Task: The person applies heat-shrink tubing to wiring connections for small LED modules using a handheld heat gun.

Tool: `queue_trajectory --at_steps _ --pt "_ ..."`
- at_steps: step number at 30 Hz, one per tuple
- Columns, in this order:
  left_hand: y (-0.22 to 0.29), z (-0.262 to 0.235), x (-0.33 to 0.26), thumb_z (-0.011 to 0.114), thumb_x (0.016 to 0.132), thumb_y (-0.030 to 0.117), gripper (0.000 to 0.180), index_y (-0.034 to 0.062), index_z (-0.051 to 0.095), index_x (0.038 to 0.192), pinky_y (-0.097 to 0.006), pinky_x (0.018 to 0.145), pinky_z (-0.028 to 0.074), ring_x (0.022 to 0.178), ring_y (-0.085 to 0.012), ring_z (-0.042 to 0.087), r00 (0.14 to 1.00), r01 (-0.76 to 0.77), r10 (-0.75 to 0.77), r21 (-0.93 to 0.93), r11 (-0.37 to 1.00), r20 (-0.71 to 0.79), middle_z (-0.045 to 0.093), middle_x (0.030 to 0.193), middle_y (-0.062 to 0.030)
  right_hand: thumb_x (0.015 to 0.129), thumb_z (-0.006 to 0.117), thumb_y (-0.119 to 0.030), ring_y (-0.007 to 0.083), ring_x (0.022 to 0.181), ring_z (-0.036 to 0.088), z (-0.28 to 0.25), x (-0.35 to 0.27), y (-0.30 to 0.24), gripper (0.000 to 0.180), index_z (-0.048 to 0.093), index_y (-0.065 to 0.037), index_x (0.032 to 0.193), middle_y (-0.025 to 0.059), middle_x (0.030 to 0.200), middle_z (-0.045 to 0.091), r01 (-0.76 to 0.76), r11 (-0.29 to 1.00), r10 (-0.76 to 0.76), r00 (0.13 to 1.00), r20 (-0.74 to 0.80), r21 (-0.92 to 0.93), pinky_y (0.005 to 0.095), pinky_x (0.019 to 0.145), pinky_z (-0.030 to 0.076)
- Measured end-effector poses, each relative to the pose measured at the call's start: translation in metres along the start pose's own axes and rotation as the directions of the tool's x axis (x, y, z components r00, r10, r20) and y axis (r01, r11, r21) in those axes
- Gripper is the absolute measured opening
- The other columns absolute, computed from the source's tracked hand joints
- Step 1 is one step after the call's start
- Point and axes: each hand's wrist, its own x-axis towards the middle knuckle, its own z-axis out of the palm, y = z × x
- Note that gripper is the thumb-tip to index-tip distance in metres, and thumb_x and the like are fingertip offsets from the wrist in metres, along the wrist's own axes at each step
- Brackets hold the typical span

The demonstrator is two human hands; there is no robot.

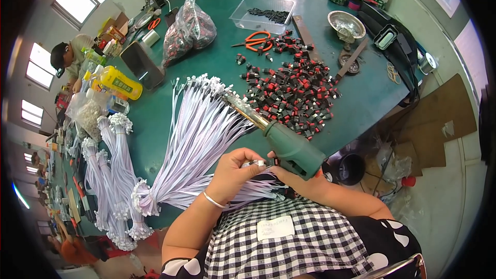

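Note:
My left hand, wearing a pale bangle, pinches a small white connector just in front of the apron. Beside it, my right hand has its fingers closed near the connector; what they hold is too small to make out. A green heat gun partly covers the right hand, and its metal nozzle points toward the far left. Under and beyond my hands spreads a large bundle of white wires with white connectors at their ends. Right of the nozzle lies a pile of small black-and-red switches.
On the green table lie orange-handled scissors, a clear tray of black parts, a filled plastic bag and a phone. Tied wire bundles sit left. A metal bowl stands right. Another person is far left.

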Motion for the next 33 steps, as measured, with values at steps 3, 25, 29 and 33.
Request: queue_trajectory --at_steps 3,25,29,33 --pt "0.003 0.003 0.000 0.065 0.076 0.002 0.011 -0.0006 0.059 0.084 -0.018 0.063 0.043 0.070 -0.0053 0.052 0.996 -0.084 0.086 0.113 0.990 -0.011 0.059 0.078 -0.0015 0.067 0.071 -0.008 0.0235 0.087 0.056 -0.007 0.000 0.011 0.042 0.053 -0.003 0.104 0.0108 0.101 0.052 0.133 0.988 -0.136 0.990 -0.029 -0.081 0.0303 0.073 0.048" --pt "0.002 0.004 -0.003 0.054 0.084 0.003 0.018 0.0022 0.052 0.102 -0.020 0.059 0.046 0.073 -0.0077 0.056 0.968 -0.230 0.225 0.033 0.973 0.107 0.059 0.085 -0.0054 0.079 0.061 -0.009 0.0128 0.073 0.056 -0.007 0.008 -0.002 0.018 0.057 0.002 0.093 0.0057 0.082 0.058 -0.242 0.910 0.281 0.957 -0.070 0.337 0.0262 0.066 0.046" --pt "-0.007 0.002 0.003 0.054 0.083 0.003 0.015 0.0025 0.051 0.098 -0.022 0.056 0.047 0.069 -0.0095 0.058 0.951 -0.304 0.308 0.185 0.935 0.006 0.060 0.082 -0.0054 0.079 0.061 -0.011 0.0101 0.065 0.055 -0.003 0.009 -0.007 0.013 0.058 0.001 0.083 0.0032 0.072 0.059 -0.246 0.858 0.324 0.941 -0.103 0.451 0.0247 0.060 0.045" --pt "0.007 0.004 0.003 0.058 0.075 0.000 0.015 0.0045 0.056 0.090 -0.024 0.054 0.045 0.063 -0.0129 0.058 0.873 -0.484 0.383 0.621 0.616 0.301 0.058 0.075 -0.0056 0.079 0.062 -0.012 0.0104 0.066 0.055 -0.005 0.010 -0.003 0.014 0.058 0.002 0.083 0.0034 0.072 0.059 -0.233 0.839 0.337 0.932 -0.135 0.491 0.0247 0.060 0.045"
